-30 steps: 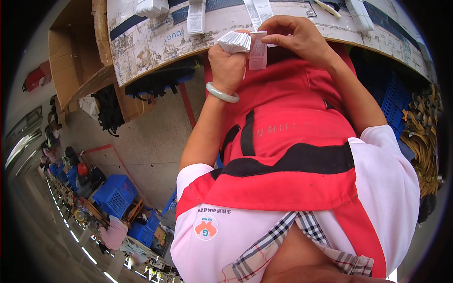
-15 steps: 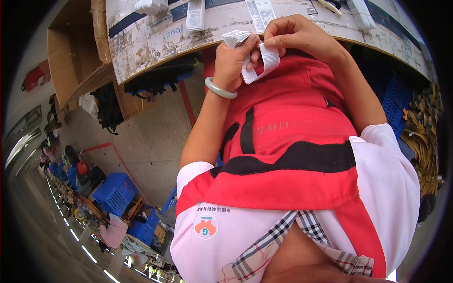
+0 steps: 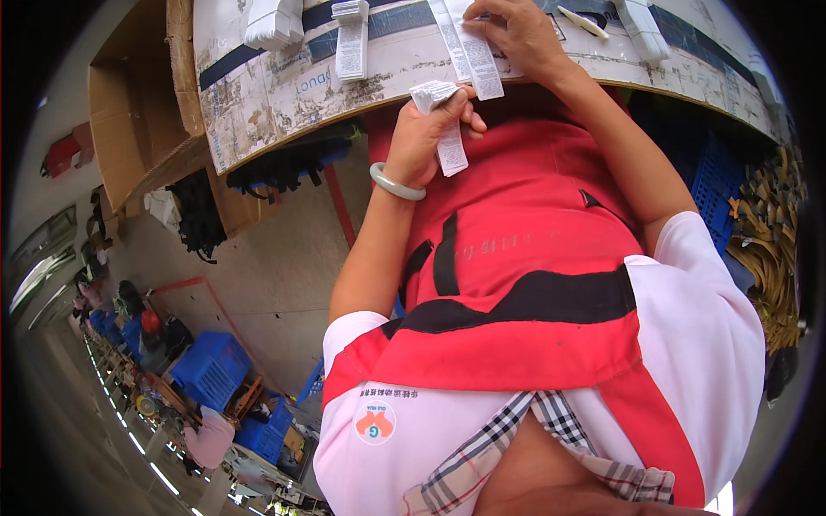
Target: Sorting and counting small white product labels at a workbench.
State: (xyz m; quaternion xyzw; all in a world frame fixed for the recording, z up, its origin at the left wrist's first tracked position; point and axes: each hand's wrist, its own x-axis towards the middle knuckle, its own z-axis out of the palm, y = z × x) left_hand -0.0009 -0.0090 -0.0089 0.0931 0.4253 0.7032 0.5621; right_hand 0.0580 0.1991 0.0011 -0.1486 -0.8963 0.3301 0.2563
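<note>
My left hand point(image 3: 422, 138), with a pale bangle point(image 3: 397, 182) on its wrist, is closed round a folded bundle of white printed labels point(image 3: 433, 93). One end of the bundle hangs below the fingers over my red apron. Farther up and to the right, my right hand point(image 3: 520, 39) pinches a white printed label strip point(image 3: 482, 64) near its upper end. That strip lies at the table's front edge, beside another label strip point(image 3: 449, 39) that it partly overlaps.
On the worn cardboard-covered table point(image 3: 258, 103) are a label stack point(image 3: 351, 47), a thicker bundle point(image 3: 274, 21), another bundle point(image 3: 641, 30) and a small white tool point(image 3: 583, 22). An open cardboard box point(image 3: 133, 103) stands left; a blue crate point(image 3: 716, 176) sits under the table at right.
My right hand has moved away from the left, up onto the table, carrying a label strip to the strips there. The left hand keeps its bundle and has barely moved.
</note>
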